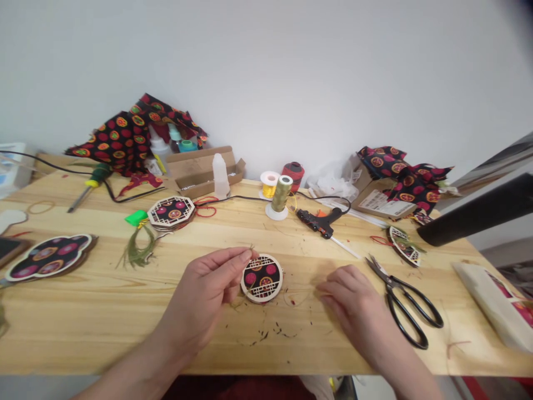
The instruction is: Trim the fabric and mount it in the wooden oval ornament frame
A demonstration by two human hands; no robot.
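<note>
A round wooden ornament (262,278), with patterned dark fabric behind pale lattice strips, lies on the table in front of me. My left hand (208,280) is at its left edge, thumb and forefinger pinched on a thin olive thread (251,247) whose tip pokes up above the fingers. More fine strands show below that hand. To the right of the ornament, my right hand (347,297) hovers low over the table with its fingers curled together. Whatever its fingertips may hold is hidden. Black-handled scissors (393,289) lie just right of this hand, blades pointing away.
Behind the ornament stand an olive thread spool (282,194) and a black glue gun (320,222). An octagonal ornament (171,212) and a cloud-shaped one (52,255) lie left. A fan-shaped ornament (403,245) and black cylinder (474,211) are right. Dark scraps (264,335) litter the front.
</note>
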